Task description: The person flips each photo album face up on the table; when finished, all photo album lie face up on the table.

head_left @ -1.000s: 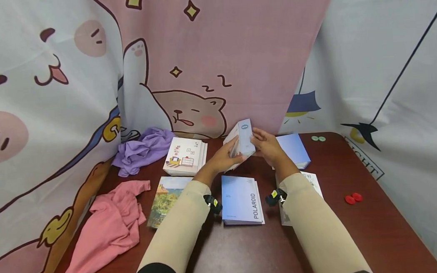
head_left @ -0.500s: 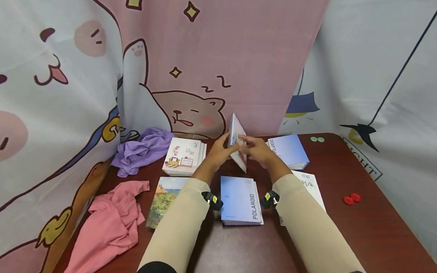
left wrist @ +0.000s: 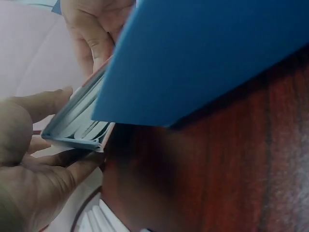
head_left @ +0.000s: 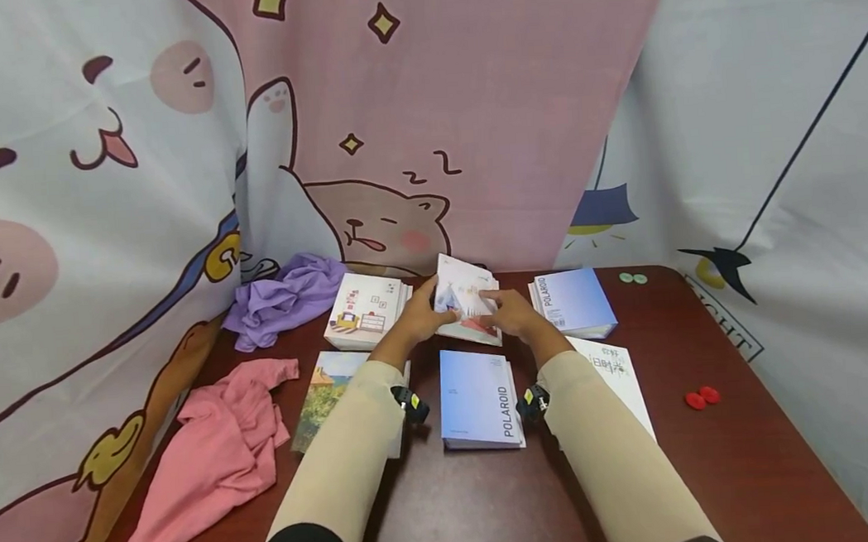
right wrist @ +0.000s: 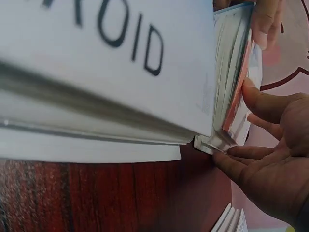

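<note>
A photo album [head_left: 459, 290] with a white illustrated cover tilts at the back middle of the table, between my hands. My left hand [head_left: 420, 315] grips its left edge and my right hand [head_left: 515, 314] grips its right edge. Its page ends [left wrist: 79, 116] show in the left wrist view, with the thumb on one cover and fingers under the other side. In the right wrist view the right thumb presses its reddish cover edge [right wrist: 236, 99]. Just in front lies a blue album marked POLAROID [head_left: 477, 398], seen close up in both wrist views.
Left of the held album lies a white album with a room drawing [head_left: 365, 310], a landscape album [head_left: 330, 397] before it. Another POLAROID album [head_left: 576, 300] and a white album [head_left: 615, 376] lie right. Purple cloth [head_left: 290, 296], pink cloth [head_left: 214, 450], green discs [head_left: 632, 277] and red discs [head_left: 702, 397] sit around.
The held album has turned from spine showing, through edge-on, to its illustrated cover facing up toward me, and now sits lower. Both hands have shifted their grip to its two sides.
</note>
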`<state>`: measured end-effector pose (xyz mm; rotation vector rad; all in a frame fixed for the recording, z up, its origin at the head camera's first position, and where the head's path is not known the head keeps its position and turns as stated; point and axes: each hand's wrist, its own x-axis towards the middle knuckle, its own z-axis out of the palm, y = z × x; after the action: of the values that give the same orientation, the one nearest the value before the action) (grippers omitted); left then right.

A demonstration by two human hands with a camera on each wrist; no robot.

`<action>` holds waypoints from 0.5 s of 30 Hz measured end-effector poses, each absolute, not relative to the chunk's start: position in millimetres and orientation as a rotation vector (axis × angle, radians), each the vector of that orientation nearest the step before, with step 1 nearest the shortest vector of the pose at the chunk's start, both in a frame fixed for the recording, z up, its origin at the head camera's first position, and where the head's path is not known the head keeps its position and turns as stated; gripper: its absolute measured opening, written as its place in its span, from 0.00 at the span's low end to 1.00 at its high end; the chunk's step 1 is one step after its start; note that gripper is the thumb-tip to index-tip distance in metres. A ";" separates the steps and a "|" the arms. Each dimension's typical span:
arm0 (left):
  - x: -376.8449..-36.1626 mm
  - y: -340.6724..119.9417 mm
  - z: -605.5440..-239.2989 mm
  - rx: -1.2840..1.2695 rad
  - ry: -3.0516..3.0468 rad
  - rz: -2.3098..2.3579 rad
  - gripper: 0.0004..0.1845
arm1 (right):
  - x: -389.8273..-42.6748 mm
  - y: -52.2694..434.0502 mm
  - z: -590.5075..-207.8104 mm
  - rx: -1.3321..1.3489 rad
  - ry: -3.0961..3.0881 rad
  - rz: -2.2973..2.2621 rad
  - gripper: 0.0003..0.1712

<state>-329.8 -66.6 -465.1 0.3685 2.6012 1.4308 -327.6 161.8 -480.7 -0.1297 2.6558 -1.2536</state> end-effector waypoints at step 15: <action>-328.7 -73.0 -479.0 0.349 2.709 1.247 0.44 | -328.1 160.5 -481.7 -0.131 2.728 -0.968 0.39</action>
<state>-328.7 -73.0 -479.0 0.3486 2.7087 1.2467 -328.1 160.5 -481.7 -0.1313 2.7284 -0.9683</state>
